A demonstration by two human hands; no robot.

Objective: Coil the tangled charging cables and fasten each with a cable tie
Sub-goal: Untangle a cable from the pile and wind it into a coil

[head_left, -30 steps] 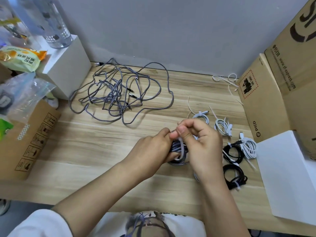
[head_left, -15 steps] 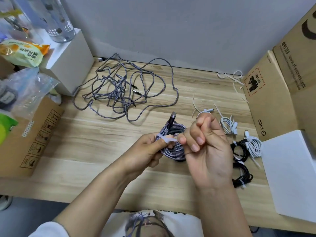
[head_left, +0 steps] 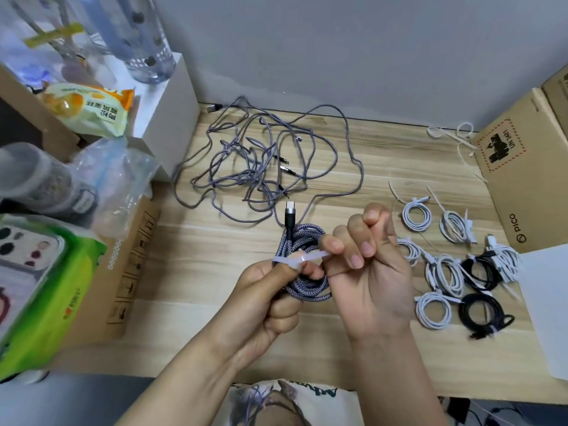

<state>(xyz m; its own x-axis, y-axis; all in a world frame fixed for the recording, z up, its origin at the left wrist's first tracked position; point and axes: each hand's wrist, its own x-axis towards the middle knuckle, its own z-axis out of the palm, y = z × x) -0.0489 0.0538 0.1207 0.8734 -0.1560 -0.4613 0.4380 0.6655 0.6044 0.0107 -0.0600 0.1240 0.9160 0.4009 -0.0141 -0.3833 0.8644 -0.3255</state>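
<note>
Your left hand (head_left: 267, 298) curls tightly, thumb pressed on top, forearm rising from the worktop's near edge. Your right hand (head_left: 368, 272) faces palm toward you, fingers folded, its grip pinched at thumb and forefinger.

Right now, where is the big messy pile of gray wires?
In the head view the tangled gray cables lie at the back of the wooden table, left of middle, near the wall and the white box.

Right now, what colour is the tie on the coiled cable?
White, or see-through white. The cable tie shows best in the head view.
</note>
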